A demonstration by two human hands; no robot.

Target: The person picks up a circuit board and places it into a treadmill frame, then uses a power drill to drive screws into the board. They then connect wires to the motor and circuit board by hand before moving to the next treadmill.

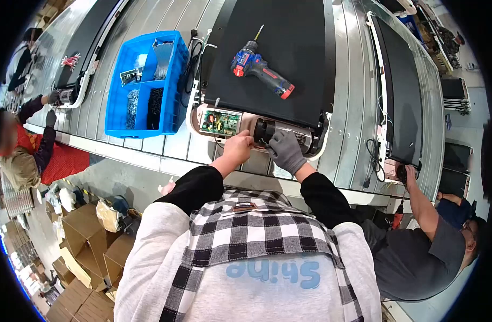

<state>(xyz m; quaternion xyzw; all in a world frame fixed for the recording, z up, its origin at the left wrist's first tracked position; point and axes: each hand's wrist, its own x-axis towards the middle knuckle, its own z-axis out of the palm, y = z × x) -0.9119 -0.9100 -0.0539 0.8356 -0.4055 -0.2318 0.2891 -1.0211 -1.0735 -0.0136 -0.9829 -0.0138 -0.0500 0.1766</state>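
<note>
My left hand, bare, is closed at the left side of a dark cylindrical motor; what its fingers pinch is too small to make out. My right hand, in a grey glove, is bent over the motor's black end, its fingers closed on or against it. The motor lies in the white end frame of a black treadmill-like belt unit. Left of the motor, a green circuit board sits in the same frame. A blue and red cordless drill lies on the black belt.
A blue divided bin with screws and parts stands left of the unit, beside black cables. Similar units lie at left and right. A co-worker works at the right, another at the left. Cardboard boxes stand lower left.
</note>
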